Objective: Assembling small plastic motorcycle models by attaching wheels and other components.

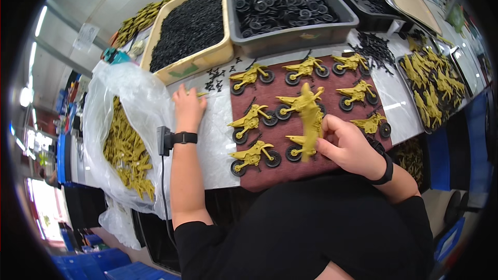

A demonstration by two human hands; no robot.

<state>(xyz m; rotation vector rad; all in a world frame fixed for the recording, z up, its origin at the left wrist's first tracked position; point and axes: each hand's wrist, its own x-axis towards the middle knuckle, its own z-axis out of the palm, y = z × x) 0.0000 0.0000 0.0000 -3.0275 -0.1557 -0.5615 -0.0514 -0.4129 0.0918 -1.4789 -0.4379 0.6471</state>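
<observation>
My right hand (pixel 343 141) pinches a yellow toy motorcycle body (pixel 310 119) between thumb and fingers. The body stands upright above the dark red cloth (pixel 215 119) and is blurred. My left hand (pixel 189 108) is by the small black parts (pixel 215 80) strewn on the table, its fingers curled round a small yellow piece (pixel 202 94) that shows only in part. Several yellow toy motorcycles with black wheels lie in rows on the cloth, such as the near left motorcycle (pixel 254 155). The held body hides parts of the middle ones.
At the back stand a cream bin (pixel 229 31) of tiny black parts and a grey bin (pixel 290 41) of black wheels. A clear plastic bag (pixel 161 93) of yellow parts lies at left. To the right are loose black parts (pixel 374 49) and a tray of yellow pieces (pixel 433 85).
</observation>
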